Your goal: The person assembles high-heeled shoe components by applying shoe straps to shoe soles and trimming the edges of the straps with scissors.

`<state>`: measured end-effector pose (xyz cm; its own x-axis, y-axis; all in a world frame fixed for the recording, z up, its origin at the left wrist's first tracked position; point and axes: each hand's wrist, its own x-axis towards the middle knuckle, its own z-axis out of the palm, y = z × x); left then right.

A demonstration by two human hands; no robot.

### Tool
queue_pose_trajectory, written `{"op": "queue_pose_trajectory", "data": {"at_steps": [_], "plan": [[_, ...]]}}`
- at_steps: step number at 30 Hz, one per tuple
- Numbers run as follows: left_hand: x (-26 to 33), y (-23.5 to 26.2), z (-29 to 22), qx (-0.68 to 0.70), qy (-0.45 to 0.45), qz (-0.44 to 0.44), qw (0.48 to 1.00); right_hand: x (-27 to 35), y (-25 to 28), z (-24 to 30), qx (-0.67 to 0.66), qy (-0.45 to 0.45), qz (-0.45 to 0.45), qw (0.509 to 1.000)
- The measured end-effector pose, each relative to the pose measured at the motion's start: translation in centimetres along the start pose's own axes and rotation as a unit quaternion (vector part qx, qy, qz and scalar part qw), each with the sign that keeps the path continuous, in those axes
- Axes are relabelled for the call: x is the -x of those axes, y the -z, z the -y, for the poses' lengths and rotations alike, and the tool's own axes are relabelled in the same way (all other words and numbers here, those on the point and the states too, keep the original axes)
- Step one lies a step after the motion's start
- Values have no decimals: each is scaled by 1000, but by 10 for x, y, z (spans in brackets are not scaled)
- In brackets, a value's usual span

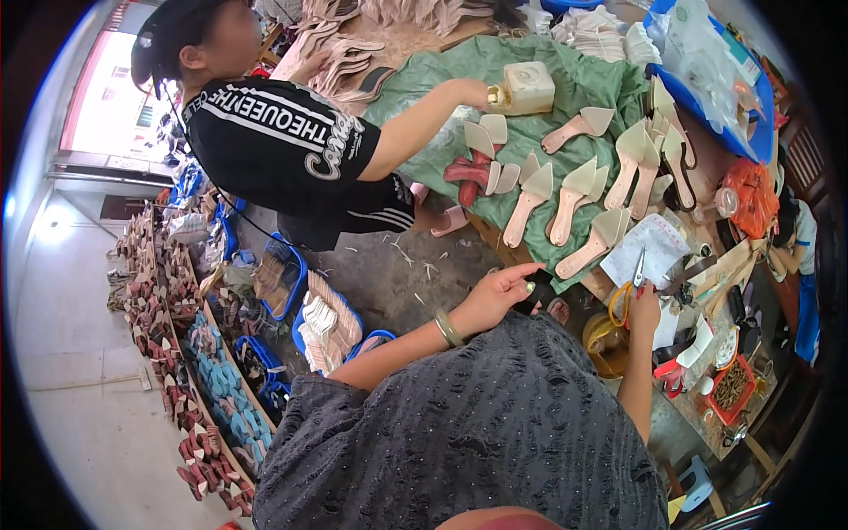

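My right hand is closed round a pair of scissors with yellow-orange handles, the blades pointing away over a printed white sheet. In front of my body my left hand hangs with its index finger stretched out and nothing visible in it. A bangle circles that wrist. The nearest pale pink insole, with a cream pointed toe piece, lies just beyond my left fingertips. Several similar insoles lie in pairs on the green cloth, beside some red shoe parts.
Across the cloth, a person in black has a hand at a squarish plastic container. A blue basin and a red bag sit at the right. Below stands a red tray. Racks of shoes and blue baskets line the left.
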<state>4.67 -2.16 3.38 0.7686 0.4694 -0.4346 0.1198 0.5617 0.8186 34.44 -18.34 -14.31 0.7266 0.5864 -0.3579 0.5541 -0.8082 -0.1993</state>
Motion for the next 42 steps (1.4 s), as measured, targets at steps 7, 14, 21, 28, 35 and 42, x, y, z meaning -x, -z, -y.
{"op": "queue_pose_trajectory", "data": {"at_steps": [7, 14, 21, 28, 35, 42], "plan": [[-24, 10, -8, -78, -5, 30, 996, 19, 47, 68, -337, 103, 102, 930], [-46, -4, 0, -44, 6, 77, 996, 91, 96, 161, -600, 238, 217, 733], [-45, 6, -25, -281, 54, 118, 951, 93, 101, 153, -743, 80, 205, 633], [-120, 214, -227, -609, -357, -380, 598, 108, 105, 150, -677, 149, 277, 666], [-103, 70, -162, -262, -90, -80, 958, 121, 117, 159, -584, 153, 249, 757], [-44, -30, -39, -126, -42, 218, 967, 117, 119, 159, -594, 241, 197, 742]]}}
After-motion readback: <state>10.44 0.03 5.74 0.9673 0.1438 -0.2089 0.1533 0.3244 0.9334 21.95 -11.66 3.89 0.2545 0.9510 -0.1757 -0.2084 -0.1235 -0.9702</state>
